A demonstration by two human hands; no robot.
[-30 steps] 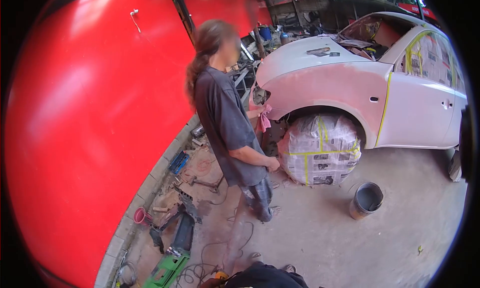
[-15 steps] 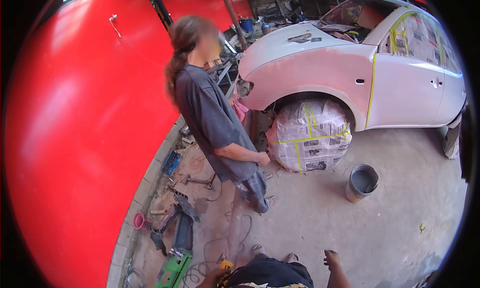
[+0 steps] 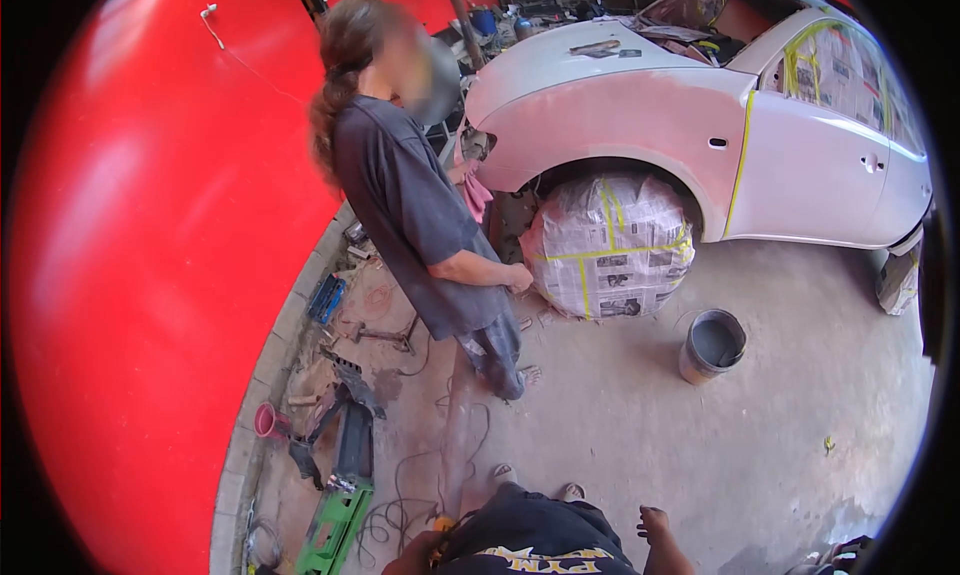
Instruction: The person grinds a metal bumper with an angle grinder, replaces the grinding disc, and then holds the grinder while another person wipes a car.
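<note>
At the bottom edge, my left hand [image 3: 424, 549] is closed on a yellow tool [image 3: 443, 524], mostly hidden beside my dark shirt. My right hand [image 3: 653, 522] hangs out to the right above the concrete floor, fingers loosely apart and holding nothing. Ahead of me, a person [image 3: 410, 215] in a dark shirt stands by the front of a white and pinkish car [image 3: 810, 165]. A pink cloth [image 3: 474, 193] is near that person's far hand. The car's front wheel [image 3: 610, 250] is wrapped in newspaper and yellow tape.
A bucket [image 3: 713, 346] stands on the floor right of the wheel. At the lower left lie a green machine [image 3: 336, 527], a pink container [image 3: 269, 421], a blue case [image 3: 326, 300] and looping cables [image 3: 400, 505]. A red wall [image 3: 160, 275] rises on the left.
My view has tipped down slightly, so the car, bucket and other person appear higher and a little left. More of my shirt shows, and less of the yellow tool.
</note>
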